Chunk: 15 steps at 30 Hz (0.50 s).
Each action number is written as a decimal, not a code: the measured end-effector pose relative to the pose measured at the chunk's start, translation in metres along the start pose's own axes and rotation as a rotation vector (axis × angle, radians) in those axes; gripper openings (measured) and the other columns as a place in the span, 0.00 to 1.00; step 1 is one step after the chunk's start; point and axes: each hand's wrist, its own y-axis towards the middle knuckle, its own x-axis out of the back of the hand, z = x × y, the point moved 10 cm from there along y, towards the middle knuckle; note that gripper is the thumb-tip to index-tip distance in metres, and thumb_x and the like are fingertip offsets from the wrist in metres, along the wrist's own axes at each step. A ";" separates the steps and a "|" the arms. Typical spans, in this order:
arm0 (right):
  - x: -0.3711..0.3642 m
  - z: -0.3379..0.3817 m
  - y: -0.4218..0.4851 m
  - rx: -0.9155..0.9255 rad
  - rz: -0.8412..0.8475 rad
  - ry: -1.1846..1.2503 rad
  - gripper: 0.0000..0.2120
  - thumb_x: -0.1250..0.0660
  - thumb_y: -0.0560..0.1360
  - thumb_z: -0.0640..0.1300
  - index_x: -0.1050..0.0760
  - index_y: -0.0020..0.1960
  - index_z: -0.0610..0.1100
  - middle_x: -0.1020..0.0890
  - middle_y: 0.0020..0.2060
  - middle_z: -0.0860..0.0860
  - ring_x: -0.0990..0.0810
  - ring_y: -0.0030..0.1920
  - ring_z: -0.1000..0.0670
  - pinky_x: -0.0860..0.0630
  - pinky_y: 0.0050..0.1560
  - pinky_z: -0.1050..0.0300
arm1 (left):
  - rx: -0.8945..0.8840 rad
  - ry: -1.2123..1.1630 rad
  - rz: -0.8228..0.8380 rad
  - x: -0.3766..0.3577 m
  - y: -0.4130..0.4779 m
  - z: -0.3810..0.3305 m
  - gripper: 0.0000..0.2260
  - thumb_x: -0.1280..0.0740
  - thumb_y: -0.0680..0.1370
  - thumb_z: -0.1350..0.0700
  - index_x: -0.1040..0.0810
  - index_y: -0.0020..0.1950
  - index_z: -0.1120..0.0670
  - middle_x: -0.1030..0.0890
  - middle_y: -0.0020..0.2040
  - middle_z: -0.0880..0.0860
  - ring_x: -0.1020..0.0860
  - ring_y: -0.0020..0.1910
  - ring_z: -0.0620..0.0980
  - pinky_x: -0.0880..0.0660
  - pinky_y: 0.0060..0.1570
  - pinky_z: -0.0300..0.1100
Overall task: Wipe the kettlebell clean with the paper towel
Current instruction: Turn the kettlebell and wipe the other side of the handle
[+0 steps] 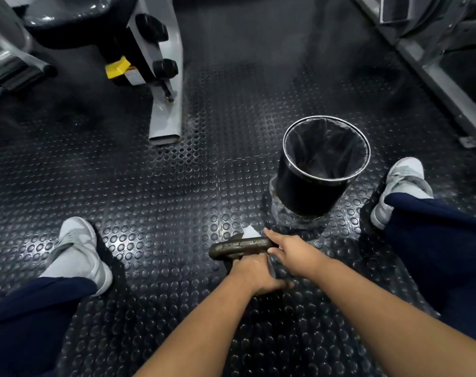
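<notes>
A dark metal kettlebell (238, 247) sits on the studded rubber floor between my feet; only its worn handle shows, the body is hidden under my hands. My left hand (255, 276) is wrapped around the kettlebell just below the handle. My right hand (291, 250) holds the handle's right end, and a white paper towel (249, 232) sticks out from under its fingers on the far side.
A black waste bin (324, 164) with a dark liner stands just beyond the kettlebell to the right. My grey shoes are at the left (79, 251) and right (402, 183). A grey machine leg (166, 115) stands behind on the left, another frame (435, 77) at far right.
</notes>
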 end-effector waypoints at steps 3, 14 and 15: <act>-0.001 0.000 0.005 -0.018 0.009 -0.013 0.29 0.38 0.86 0.47 0.43 0.84 0.52 0.33 0.80 0.52 0.32 0.78 0.49 0.38 0.78 0.55 | 0.005 0.066 0.007 -0.001 0.020 0.004 0.47 0.39 0.61 0.17 0.26 0.72 0.43 0.19 0.66 0.49 0.23 0.69 0.56 0.28 0.69 0.58; 0.000 0.003 0.004 -0.060 0.068 -0.070 0.29 0.39 0.85 0.47 0.44 0.84 0.51 0.22 0.72 0.47 0.21 0.67 0.46 0.27 0.69 0.52 | 0.026 -0.040 0.056 0.012 -0.016 -0.008 0.41 0.33 0.69 0.23 0.25 0.73 0.50 0.21 0.68 0.51 0.27 0.71 0.57 0.34 0.75 0.60; 0.001 0.004 0.004 -0.054 0.064 -0.076 0.29 0.39 0.86 0.47 0.45 0.84 0.50 0.23 0.73 0.47 0.22 0.69 0.46 0.28 0.71 0.51 | 0.032 -0.038 0.056 0.014 -0.013 -0.006 0.41 0.32 0.69 0.23 0.25 0.73 0.48 0.21 0.68 0.50 0.26 0.71 0.56 0.32 0.74 0.58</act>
